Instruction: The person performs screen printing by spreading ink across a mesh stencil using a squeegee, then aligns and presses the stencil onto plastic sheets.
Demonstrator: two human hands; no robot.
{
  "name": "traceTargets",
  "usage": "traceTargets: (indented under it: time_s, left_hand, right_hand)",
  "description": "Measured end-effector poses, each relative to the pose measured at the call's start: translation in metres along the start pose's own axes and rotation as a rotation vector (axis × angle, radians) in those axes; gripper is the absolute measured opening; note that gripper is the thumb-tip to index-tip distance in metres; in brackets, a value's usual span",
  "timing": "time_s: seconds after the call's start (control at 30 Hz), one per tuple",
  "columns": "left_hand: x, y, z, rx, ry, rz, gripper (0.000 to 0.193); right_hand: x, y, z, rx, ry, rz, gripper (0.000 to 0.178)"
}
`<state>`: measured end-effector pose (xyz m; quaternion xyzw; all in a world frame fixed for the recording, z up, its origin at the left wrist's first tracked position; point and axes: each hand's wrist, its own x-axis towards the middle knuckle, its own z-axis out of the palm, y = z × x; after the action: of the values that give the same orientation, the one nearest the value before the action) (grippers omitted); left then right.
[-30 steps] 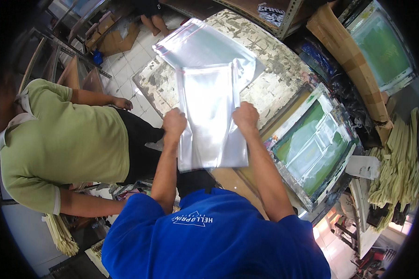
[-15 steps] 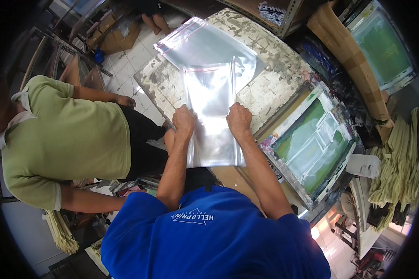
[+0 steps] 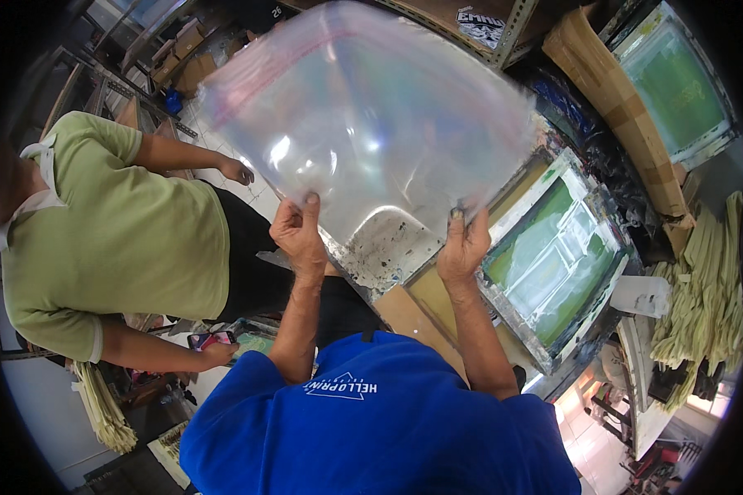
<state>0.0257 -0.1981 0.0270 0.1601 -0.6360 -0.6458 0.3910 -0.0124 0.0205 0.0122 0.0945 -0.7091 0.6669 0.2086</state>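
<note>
A wide stretch of clear plastic bags (image 3: pixel 371 124), with a pinkish strip along the far edge, is lifted above the worn, paint-spattered table (image 3: pixel 384 252). My left hand (image 3: pixel 300 239) pinches its near edge between thumb and fingers at the left. At the right, my right hand (image 3: pixel 465 247) grips the same edge, thumb on top. The plastic is blurred, so I cannot tell how many layers it has. It bows up and hides most of the tabletop beyond my hands.
To my right lies a screen-printing frame (image 3: pixel 553 247) with green mesh; another green-meshed frame (image 3: pixel 677 91) leans farther back behind folded cardboard (image 3: pixel 623 115). A translucent tub (image 3: pixel 641 295) sits beside hanging pale strips (image 3: pixel 706 289). A person in a green shirt (image 3: pixel 132 223) stands at left, holding a phone (image 3: pixel 210 340).
The plastic, which lay narrow and shiny on the table, is now raised and spread wide. My hands have moved apart and turned from knuckles-up to thumbs-up pinches.
</note>
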Motion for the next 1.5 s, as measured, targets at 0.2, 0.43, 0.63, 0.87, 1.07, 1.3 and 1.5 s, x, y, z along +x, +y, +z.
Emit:
traceTargets:
  time_s: [0.2, 0.43, 0.63, 0.87, 1.07, 1.3, 1.5]
  left_hand:
    - [-0.006, -0.009, 0.001, 0.082, -0.108, -0.031, 0.017]
    - [0.005, -0.008, -0.004, 0.19, -0.177, 0.118, 0.025]
    - [0.001, -0.021, -0.013, 0.405, -0.161, 0.279, 0.02]
    - [0.009, -0.023, 0.005, 0.05, -0.092, 0.139, 0.02]
    - [0.01, -0.006, -0.002, 0.143, -0.211, 0.135, 0.021]
    - [0.015, -0.021, -0.007, 0.056, -0.17, 0.058, 0.02]
    - [0.009, -0.027, -0.008, 0.097, -0.22, 0.104, 0.018]
  right_hand:
    - [-0.022, 0.037, 0.003, 0.067, -0.037, 0.074, 0.032]
    - [0.001, 0.031, -0.004, 0.071, -0.123, -0.061, 0.032]
    - [-0.006, 0.035, -0.014, 0.031, -0.1, 0.042, 0.033]
    - [0.009, 0.025, -0.007, 0.014, -0.017, 0.042, 0.03]
    - [0.005, 0.023, -0.018, 0.027, -0.09, -0.027, 0.024]
    - [0.012, 0.018, -0.012, 0.07, 0.002, -0.003, 0.026]
    - [0.008, 0.024, -0.021, -0.04, -0.085, 0.024, 0.029]
